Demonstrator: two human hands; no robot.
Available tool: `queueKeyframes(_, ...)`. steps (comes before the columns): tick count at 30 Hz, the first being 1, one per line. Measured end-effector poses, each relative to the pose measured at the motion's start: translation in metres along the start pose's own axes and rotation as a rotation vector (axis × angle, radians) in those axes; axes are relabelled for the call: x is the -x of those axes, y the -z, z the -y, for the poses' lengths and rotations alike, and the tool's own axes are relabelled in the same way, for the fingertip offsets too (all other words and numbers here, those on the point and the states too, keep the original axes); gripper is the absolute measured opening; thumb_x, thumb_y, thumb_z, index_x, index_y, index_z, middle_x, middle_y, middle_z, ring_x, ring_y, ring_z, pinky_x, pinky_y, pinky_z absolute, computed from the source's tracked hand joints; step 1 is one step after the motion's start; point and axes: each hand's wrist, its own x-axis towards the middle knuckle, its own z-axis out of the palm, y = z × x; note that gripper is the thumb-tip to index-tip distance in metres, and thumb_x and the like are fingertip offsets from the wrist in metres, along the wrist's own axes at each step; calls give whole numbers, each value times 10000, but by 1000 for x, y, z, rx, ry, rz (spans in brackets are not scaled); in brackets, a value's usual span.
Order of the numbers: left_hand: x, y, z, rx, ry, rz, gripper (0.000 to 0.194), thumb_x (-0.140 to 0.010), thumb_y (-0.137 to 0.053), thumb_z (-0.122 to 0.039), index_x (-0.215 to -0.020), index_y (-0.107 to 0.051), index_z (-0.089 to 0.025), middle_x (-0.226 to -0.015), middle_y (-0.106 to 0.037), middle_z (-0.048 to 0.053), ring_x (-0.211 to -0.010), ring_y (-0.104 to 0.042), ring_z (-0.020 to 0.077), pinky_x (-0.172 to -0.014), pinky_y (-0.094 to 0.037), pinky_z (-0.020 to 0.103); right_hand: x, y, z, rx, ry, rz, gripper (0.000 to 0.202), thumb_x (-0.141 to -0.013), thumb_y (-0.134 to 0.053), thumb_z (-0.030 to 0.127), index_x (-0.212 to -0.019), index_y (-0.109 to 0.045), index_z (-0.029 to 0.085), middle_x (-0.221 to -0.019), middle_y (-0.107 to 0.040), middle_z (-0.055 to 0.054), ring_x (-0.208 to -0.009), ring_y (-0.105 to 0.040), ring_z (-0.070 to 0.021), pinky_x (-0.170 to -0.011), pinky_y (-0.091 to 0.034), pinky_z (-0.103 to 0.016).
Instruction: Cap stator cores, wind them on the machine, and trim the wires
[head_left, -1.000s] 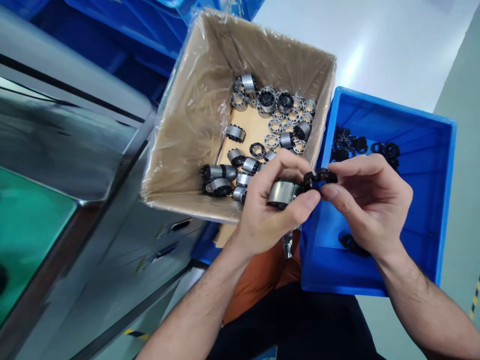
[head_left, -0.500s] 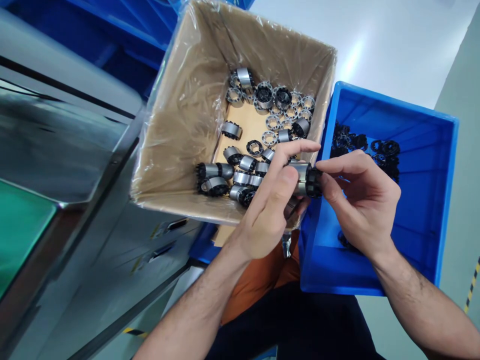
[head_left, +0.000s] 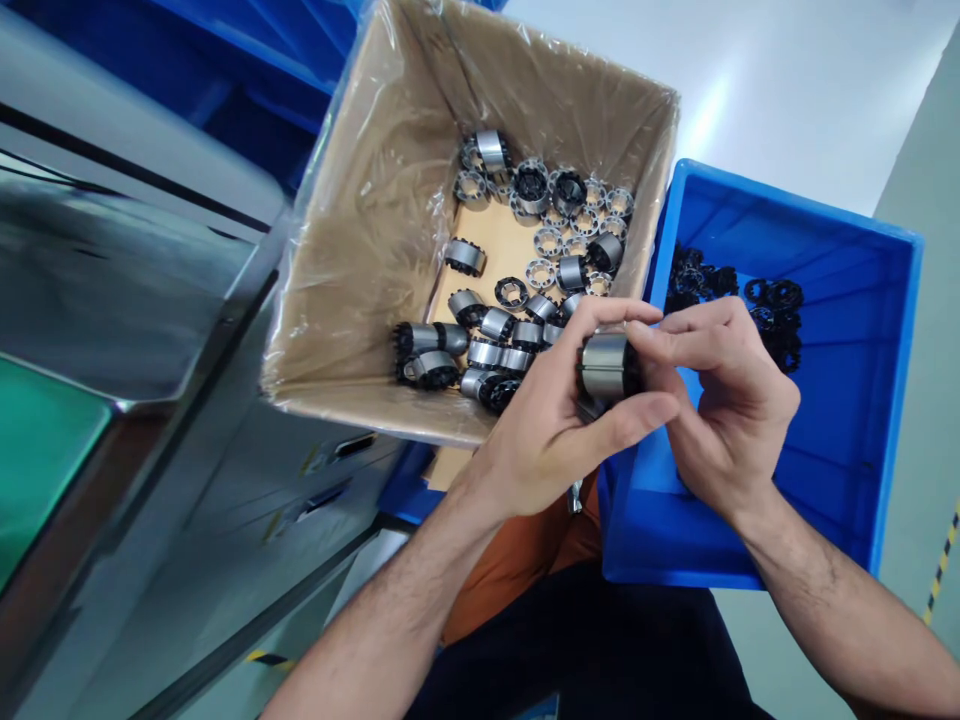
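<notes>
A silver metal cylinder with black toothed ends [head_left: 604, 367] is between my two hands, above the lower right corner of the lined box. My left hand [head_left: 559, 410] is wrapped round it from the left, with its thumb stretched beneath. The fingers of my right hand [head_left: 720, 400] are pinched against the black right end, partly hiding it. Inside the cardboard box [head_left: 360, 220] lie several similar silver and black pieces [head_left: 486, 354] and flat grey rings [head_left: 547, 242].
To the right stands a blue bin [head_left: 832, 420] with black ring parts [head_left: 780, 310]. A metal cabinet [head_left: 247, 470] with handles is at the left, near a green surface [head_left: 45, 460]. Another blue container [head_left: 247, 60] sits at the upper left.
The left thumb has moved from the top of the cylinder to below it, leaving its silver side in view. My right hand's fingers have moved left, further over the black end.
</notes>
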Motion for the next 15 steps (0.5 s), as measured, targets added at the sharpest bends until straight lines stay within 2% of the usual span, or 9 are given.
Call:
queueKeyframes(2, -6, 10, -3, -100, -46, -30, 368, -1072, -857, -492, -1362, -752, -291, -1156, -763, 39, -926, -701, 211, -823, -587, 344, -10, 9, -3, -15, -34, 78, 232, -1145, -764, 194, -1238, -915, 344, -1084, -835, -11, -1026, -785, -197, -942, -682, -410)
queueKeyframes(4, -11, 24, -14, -358, -6, -102, 298, -1028, -849, -440, -1248, -768, -256, -1032, -747, 38, -829, -676, 210, -765, -555, 339, -19, 28, -8, -3, -105, 115, 244, -1158, -766, 251, -1356, -878, 337, -1122, -835, -16, -1003, -781, -191, -944, -683, -381)
queueKeyframes(6, -10, 41, -29, -792, 149, -136, 392, -916, -892, -413, -1260, -802, -248, -1029, -771, 65, -863, -729, 283, -841, -609, 408, -22, 57, -12, 84, -171, 169, 296, -1126, -818, 297, -1419, -825, 335, -1167, -826, -24, -990, -778, -200, -938, -696, -371)
queueKeyframes(7, -8, 50, -35, -1002, 258, -143, 516, -853, -933, -426, -1328, -815, -263, -1101, -799, 89, -959, -774, 358, -949, -646, 499, -18, 74, -13, 165, -184, 264, 335, -1093, -847, 290, -1423, -806, 331, -1197, -820, -31, -1014, -782, -214, -953, -706, -381)
queueKeyframes(9, -2, 64, -44, -1233, 426, -191, 830, -783, -994, -516, -1554, -760, -315, -1364, -821, 132, -1210, -788, 498, -1165, -615, 680, 2, 108, -17, 384, -175, 621, 453, -993, -891, 205, -1422, -791, 311, -1330, -808, -70, -1147, -798, -272, -1016, -730, -446)
queueKeyframes(10, 2, 69, -45, -1251, 456, -249, 945, -769, -998, -576, -1635, -712, -332, -1456, -813, 131, -1250, -784, 507, -1221, -591, 711, 17, 124, -20, 506, -173, 852, 565, -936, -889, 135, -1463, -781, 306, -1442, -786, -102, -1255, -793, -320, -1051, -738, -493)
queueKeyframes(12, 7, 74, -43, -1166, 431, -379, 978, -806, -940, -647, -1690, -667, -330, -1494, -826, 103, -1152, -804, 424, -1236, -604, 675, 52, 148, -28, 733, -137, 1214, 829, -828, -865, 4, -1587, -746, 317, -1667, -701, -170, -1384, -770, -414, -1045, -759, -566)
queueKeyframes(13, 9, 74, -41, -1114, 405, -415, 936, -824, -909, -638, -1673, -682, -317, -1459, -843, 87, -1063, -795, 371, -1220, -618, 649, 70, 156, -33, 830, -98, 1323, 943, -834, -827, -41, -1679, -696, 354, -1754, -650, -183, -1420, -761, -433, -1054, -761, -588)
queueKeyframes(15, 8, 73, -37, -1057, 371, -420, 894, -793, -899, -594, -1614, -737, -278, -1382, -860, 84, -945, -743, 317, -1174, -631, 631, 98, 163, -45, 947, 16, 1425, 972, -937, -743, -59, -1765, -621, 435, -1841, -592, -175, -1461, -751, -440, -1074, -758, -620)
